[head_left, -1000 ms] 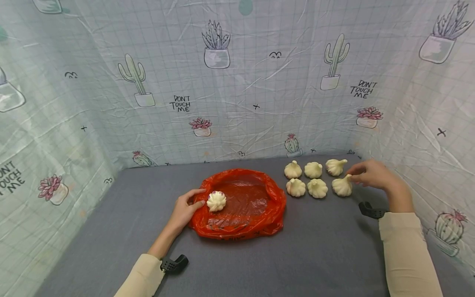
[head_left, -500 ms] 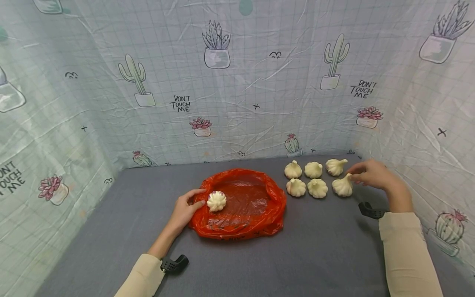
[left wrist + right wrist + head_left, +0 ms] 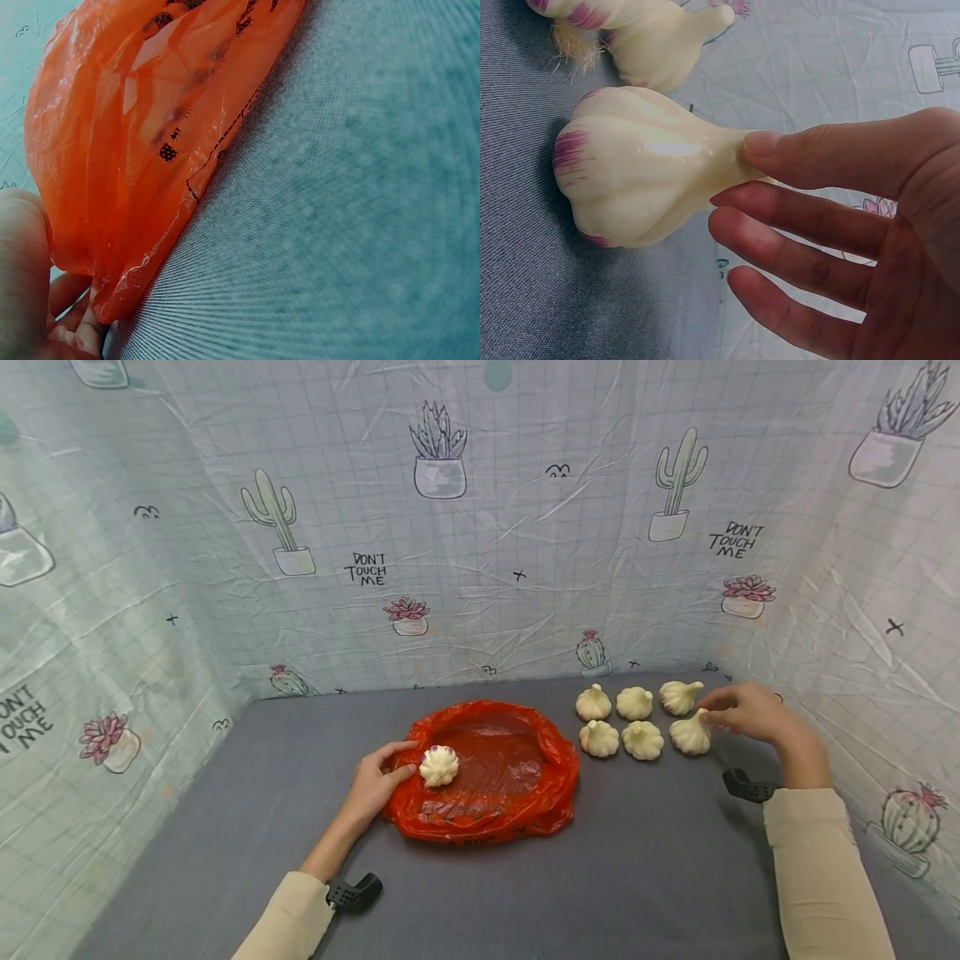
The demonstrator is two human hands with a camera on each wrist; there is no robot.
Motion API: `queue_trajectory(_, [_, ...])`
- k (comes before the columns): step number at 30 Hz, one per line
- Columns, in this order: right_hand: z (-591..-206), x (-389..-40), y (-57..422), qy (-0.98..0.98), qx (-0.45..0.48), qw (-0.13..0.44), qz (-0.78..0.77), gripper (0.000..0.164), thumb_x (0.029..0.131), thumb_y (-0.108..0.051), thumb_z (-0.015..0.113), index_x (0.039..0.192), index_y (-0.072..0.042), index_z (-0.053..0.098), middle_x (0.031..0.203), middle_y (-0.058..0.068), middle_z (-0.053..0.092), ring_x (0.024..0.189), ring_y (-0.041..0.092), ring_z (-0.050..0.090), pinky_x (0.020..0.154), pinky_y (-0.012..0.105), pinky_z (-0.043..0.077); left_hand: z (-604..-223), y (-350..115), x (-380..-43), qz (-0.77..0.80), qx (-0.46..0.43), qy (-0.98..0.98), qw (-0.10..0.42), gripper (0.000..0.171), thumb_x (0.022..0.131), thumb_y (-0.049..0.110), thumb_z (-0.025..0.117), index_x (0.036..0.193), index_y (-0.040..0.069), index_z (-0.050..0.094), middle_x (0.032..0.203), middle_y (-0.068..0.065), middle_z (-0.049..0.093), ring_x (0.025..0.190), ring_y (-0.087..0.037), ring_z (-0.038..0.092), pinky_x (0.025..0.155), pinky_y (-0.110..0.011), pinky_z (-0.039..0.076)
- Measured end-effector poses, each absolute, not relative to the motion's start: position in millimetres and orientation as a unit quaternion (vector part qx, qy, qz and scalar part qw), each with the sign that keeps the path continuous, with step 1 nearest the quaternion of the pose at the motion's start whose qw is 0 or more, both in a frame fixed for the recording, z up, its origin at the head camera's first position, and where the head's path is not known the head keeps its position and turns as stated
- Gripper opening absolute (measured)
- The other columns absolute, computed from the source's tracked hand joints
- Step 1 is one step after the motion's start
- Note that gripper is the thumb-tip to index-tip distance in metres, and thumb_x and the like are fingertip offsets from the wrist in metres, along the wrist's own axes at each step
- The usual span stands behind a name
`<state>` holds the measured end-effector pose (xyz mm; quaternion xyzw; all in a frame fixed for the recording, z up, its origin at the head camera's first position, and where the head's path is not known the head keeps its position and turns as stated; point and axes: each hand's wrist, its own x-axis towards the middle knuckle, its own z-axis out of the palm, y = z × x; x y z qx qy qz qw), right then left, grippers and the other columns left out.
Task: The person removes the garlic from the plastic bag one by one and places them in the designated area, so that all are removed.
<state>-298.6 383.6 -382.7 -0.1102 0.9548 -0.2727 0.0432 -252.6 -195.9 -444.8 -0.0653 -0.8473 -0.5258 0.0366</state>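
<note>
My left hand (image 3: 372, 782) holds the left side of an open red plastic bag (image 3: 561, 768), thumb on one side of the film and fingers on the other in the left wrist view. One garlic bulb (image 3: 439, 766) lies inside the bag, near that hand. At the right, my right hand (image 3: 759, 714) pinches the neck of another garlic bulb (image 3: 641, 172) between thumb and index finger, its other fingers spread loosely below. This bulb stands at the front right of a two-row group, its purple-streaked base close over the grey cloth.
Several more garlic bulbs (image 3: 642, 741) sit in two rows to the right of the bag. Behind them rises a wrinkled sheet (image 3: 517, 527) printed with cacti, which also hangs along both sides. Grey cloth (image 3: 600, 877) covers the table.
The right hand and the garlic bulb it pinches have shifted very slightly left and up. The left hand and the bag stay in place.
</note>
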Motion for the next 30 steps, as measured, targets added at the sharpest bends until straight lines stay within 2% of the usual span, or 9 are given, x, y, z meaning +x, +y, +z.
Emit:
queue_trajectory(7, [-383.3,-299.2,383.6,0.955,-0.111,0.044,-0.272,0.04,0.101,-0.02,0.066,0.127,0.01,0.066,0.107,0.023,0.075,0.088,0.027,0.071,0.07,0.036,0.058,-445.9,-196.4,-253.7,-0.525,-0.064,-0.848,0.032,0.039,0.096,0.004,0.068,0.134,0.002,0.067,0.144,-0.02,0.061,0.136,-0.032,0.053,0.099,-0.023,0.045])
queue_trajectory(15, [-385.9,-301.7,383.1,0.949,-0.111,0.063,-0.289,0.044,0.103,-0.022,0.063,0.13,0.013,0.062,0.12,0.032,0.069,0.097,0.037,0.072,0.079,0.048,0.061,-471.0,-204.2,-269.4,-0.524,-0.061,-0.849,0.041,0.04,0.097,0.007,0.069,0.136,0.007,0.067,0.146,-0.016,0.06,0.139,-0.032,0.051,0.107,-0.036,0.043])
queue_trajectory(20, [-386.7,-302.1,383.5,0.948,-0.112,0.059,-0.292,0.042,0.103,-0.02,0.064,0.128,0.013,0.063,0.118,0.031,0.07,0.095,0.037,0.073,0.078,0.048,0.061,-482.0,-208.7,-276.6,-0.523,-0.068,-0.848,0.05,0.039,0.097,0.012,0.071,0.136,0.013,0.068,0.146,-0.012,0.062,0.137,-0.027,0.052,0.105,-0.031,0.044])
queue_trajectory(30, [-384.3,-299.8,382.5,0.949,-0.098,0.049,-0.297,0.044,0.101,-0.022,0.066,0.129,0.011,0.063,0.115,0.029,0.071,0.093,0.032,0.073,0.078,0.048,0.061,-482.3,-209.7,-277.6,-0.523,-0.073,-0.847,0.052,0.038,0.096,0.013,0.072,0.134,0.015,0.07,0.144,-0.012,0.063,0.133,-0.027,0.054,0.099,-0.024,0.045])
